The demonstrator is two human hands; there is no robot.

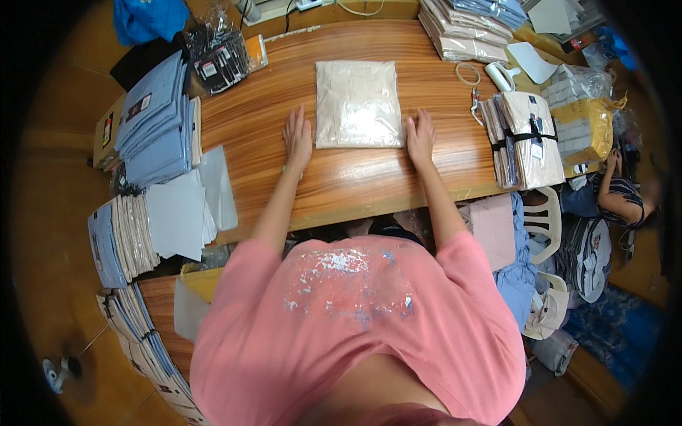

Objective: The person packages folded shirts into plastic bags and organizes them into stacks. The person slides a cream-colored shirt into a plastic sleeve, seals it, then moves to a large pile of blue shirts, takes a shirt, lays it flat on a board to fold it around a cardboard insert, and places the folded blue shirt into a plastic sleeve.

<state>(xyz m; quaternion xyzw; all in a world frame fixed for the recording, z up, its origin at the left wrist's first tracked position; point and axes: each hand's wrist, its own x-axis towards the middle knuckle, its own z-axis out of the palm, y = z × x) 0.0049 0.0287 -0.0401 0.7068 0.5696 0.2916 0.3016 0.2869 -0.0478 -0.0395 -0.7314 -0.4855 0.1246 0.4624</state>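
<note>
A cream folded garment in a clear plastic bag (356, 104) lies flat in the middle of the wooden table (341, 181). My left hand (298, 136) rests palm down on the wood just left of the bag, fingers apart, a small gap from its edge. My right hand (420, 135) lies flat just right of the bag, close to or touching its lower right edge. Neither hand holds anything. My pink shirt fills the lower picture.
Stacks of folded blue and cream garments (153, 117) sit at the left with grey card sheets (186, 209). A strapped bundle of bagged garments (524, 138), a tape dispenser (500, 75) and more bagged stacks (469, 25) are at the right. Another person (619, 192) sits far right.
</note>
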